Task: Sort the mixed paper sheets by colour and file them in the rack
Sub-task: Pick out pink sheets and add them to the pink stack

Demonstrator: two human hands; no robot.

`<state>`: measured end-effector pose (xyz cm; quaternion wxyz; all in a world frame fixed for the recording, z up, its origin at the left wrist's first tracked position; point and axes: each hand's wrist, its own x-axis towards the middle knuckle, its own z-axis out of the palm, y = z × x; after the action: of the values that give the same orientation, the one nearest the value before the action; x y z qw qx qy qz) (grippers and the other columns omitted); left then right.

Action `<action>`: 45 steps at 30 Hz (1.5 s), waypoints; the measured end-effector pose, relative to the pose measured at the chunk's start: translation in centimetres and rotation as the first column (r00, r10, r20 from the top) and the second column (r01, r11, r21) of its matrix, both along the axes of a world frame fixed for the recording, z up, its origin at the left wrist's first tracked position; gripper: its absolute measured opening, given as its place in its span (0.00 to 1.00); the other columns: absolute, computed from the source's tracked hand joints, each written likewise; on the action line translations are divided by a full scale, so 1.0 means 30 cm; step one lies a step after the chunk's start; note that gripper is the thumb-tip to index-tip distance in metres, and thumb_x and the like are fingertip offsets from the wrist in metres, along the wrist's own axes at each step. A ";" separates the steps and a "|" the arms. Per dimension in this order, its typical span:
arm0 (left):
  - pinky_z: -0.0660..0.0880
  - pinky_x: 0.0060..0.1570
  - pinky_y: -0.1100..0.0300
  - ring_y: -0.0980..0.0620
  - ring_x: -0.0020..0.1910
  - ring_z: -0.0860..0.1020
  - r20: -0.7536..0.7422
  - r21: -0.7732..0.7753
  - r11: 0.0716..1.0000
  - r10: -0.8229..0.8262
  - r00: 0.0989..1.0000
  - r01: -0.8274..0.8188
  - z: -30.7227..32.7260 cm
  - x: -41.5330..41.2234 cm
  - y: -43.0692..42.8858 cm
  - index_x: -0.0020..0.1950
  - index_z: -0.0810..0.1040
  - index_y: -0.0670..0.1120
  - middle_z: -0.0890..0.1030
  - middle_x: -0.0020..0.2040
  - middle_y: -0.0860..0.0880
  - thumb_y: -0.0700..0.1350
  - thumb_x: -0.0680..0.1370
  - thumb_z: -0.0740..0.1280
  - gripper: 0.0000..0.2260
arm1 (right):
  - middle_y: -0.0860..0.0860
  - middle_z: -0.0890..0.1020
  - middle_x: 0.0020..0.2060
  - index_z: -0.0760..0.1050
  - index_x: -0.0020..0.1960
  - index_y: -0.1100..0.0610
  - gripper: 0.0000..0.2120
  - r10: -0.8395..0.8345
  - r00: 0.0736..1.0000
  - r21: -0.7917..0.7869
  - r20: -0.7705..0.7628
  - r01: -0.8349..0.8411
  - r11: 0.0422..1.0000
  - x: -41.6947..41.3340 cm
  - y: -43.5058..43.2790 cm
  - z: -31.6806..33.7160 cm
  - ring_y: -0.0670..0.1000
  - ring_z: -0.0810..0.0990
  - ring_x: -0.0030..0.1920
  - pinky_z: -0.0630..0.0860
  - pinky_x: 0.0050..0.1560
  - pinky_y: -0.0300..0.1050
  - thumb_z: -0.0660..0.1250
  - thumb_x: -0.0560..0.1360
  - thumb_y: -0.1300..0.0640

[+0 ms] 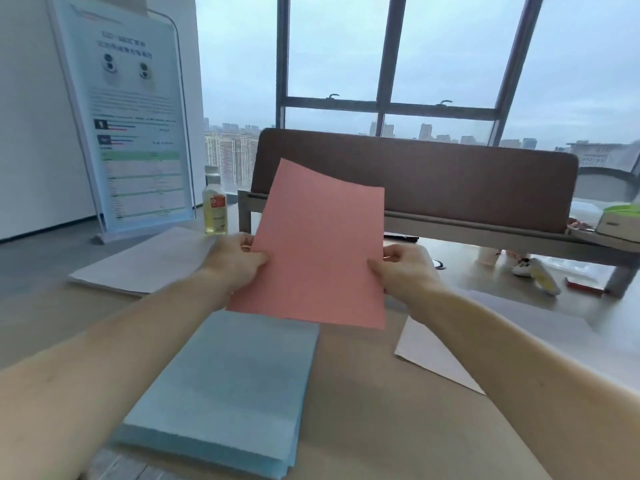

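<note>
Pink sheet (318, 247) held at frame centre, raised above the desk (363, 410)
Left hand (239, 261) and right hand (401, 268) each pinch a side edge; blue paper stack (221, 393) lies below, lower centre

The pink sheet (318, 251) I hold up hides most of the fingers of my left hand (239, 261) and my right hand (405, 271) behind it, and it covers the far edge of the blue stack (221, 386). My right forearm crosses the white sheet (426, 355), so I cannot see its full outline. The print on the standing sign (135, 133) and the label on the bottle (214, 206) are too blurred to read. The green-topped box (620, 221) is cut off by the right edge.
</note>
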<state>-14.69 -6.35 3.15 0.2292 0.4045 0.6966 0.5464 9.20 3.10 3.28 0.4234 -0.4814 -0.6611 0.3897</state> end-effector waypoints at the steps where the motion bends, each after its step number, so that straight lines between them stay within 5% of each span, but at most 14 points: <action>1: 0.80 0.57 0.46 0.44 0.50 0.84 -0.017 -0.032 0.999 0.025 1.000 -0.026 -0.009 -0.071 0.019 0.55 0.81 0.46 0.85 0.50 0.46 0.41 0.77 0.72 0.07 | 0.51 0.86 0.41 0.81 0.41 0.53 0.05 0.031 0.999 -0.012 0.016 -0.030 0.999 -0.069 0.031 -0.004 0.54 0.86 0.44 0.83 0.52 0.55 0.70 0.74 0.60; 7: 0.79 0.59 0.50 0.46 0.50 0.83 -0.141 -0.140 0.983 0.098 0.985 -0.117 -0.058 -0.367 0.132 0.55 0.80 0.51 0.83 0.48 0.50 0.41 0.77 0.71 0.08 | 0.52 0.86 0.40 0.82 0.39 0.56 0.03 0.086 0.993 -0.086 0.087 -0.078 0.993 -0.395 0.206 -0.084 0.54 0.86 0.42 0.83 0.52 0.53 0.75 0.70 0.59; 12: 0.77 0.56 0.55 0.47 0.50 0.81 -0.257 -0.202 0.968 0.094 0.962 -0.149 -0.143 -0.445 0.208 0.53 0.79 0.52 0.82 0.50 0.49 0.40 0.78 0.70 0.07 | 0.53 0.83 0.39 0.80 0.42 0.56 0.07 0.124 0.975 -0.110 0.186 -0.105 0.988 -0.477 0.275 -0.171 0.49 0.83 0.38 0.80 0.35 0.35 0.70 0.76 0.66; 18: 0.73 0.64 0.56 0.46 0.58 0.79 -0.411 -0.254 0.953 0.050 0.910 -0.167 -0.195 -0.469 0.254 0.64 0.81 0.46 0.83 0.57 0.47 0.42 0.77 0.71 0.15 | 0.52 0.86 0.41 0.78 0.35 0.50 0.12 0.081 0.965 -0.079 0.249 -0.063 0.995 -0.515 0.326 -0.222 0.55 0.85 0.48 0.81 0.55 0.54 0.75 0.71 0.63; 25: 0.73 0.65 0.54 0.44 0.62 0.78 -0.574 -0.350 0.922 -0.073 0.816 -0.163 -0.212 -0.483 0.275 0.66 0.78 0.44 0.81 0.62 0.44 0.47 0.78 0.70 0.18 | 0.54 0.80 0.40 0.71 0.36 0.53 0.14 0.046 0.966 -0.177 0.255 -0.001 0.984 -0.470 0.302 -0.244 0.58 0.83 0.46 0.81 0.49 0.52 0.78 0.69 0.55; 32: 0.70 0.66 0.56 0.45 0.65 0.76 -0.566 -0.413 0.897 -0.115 0.816 -0.160 -0.219 -0.472 0.278 0.70 0.76 0.46 0.77 0.68 0.46 0.51 0.78 0.70 0.21 | 0.57 0.82 0.50 0.76 0.59 0.60 0.20 0.114 0.961 -0.236 0.253 -0.053 0.970 -0.501 0.271 -0.242 0.59 0.82 0.52 0.82 0.53 0.57 0.76 0.70 0.54; 38: 0.69 0.66 0.55 0.42 0.69 0.72 -0.660 -0.478 0.858 -0.209 0.721 -0.189 -0.208 -0.429 0.271 0.73 0.71 0.45 0.73 0.71 0.44 0.52 0.80 0.66 0.23 | 0.50 0.76 0.43 0.71 0.61 0.57 0.19 0.140 0.932 -0.166 0.335 -0.087 0.982 -0.484 0.245 -0.224 0.56 0.77 0.52 0.74 0.49 0.47 0.74 0.74 0.54; 41: 0.70 0.67 0.49 0.42 0.70 0.70 -0.753 -0.432 0.879 -0.230 0.616 -0.201 -0.180 -0.347 0.266 0.73 0.71 0.45 0.73 0.71 0.44 0.54 0.81 0.64 0.23 | 0.51 0.78 0.44 0.76 0.56 0.60 0.15 0.142 0.899 -0.114 0.415 -0.103 0.988 -0.413 0.207 -0.183 0.56 0.78 0.52 0.74 0.48 0.45 0.72 0.76 0.52; 45: 0.68 0.70 0.48 0.44 0.72 0.69 -0.774 -0.402 0.916 -0.329 0.541 -0.017 -0.097 -0.125 0.252 0.74 0.71 0.48 0.73 0.73 0.47 0.56 0.81 0.62 0.23 | 0.57 0.76 0.65 0.71 0.70 0.60 0.28 0.101 0.842 -0.088 0.530 -0.064 0.994 -0.210 0.134 -0.106 0.58 0.76 0.63 0.74 0.64 0.52 0.68 0.77 0.45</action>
<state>-18.43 1.20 0.25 -0.0068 0.6252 0.7696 0.1296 2.89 7.11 0.12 0.1896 -0.5559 -0.7592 0.2806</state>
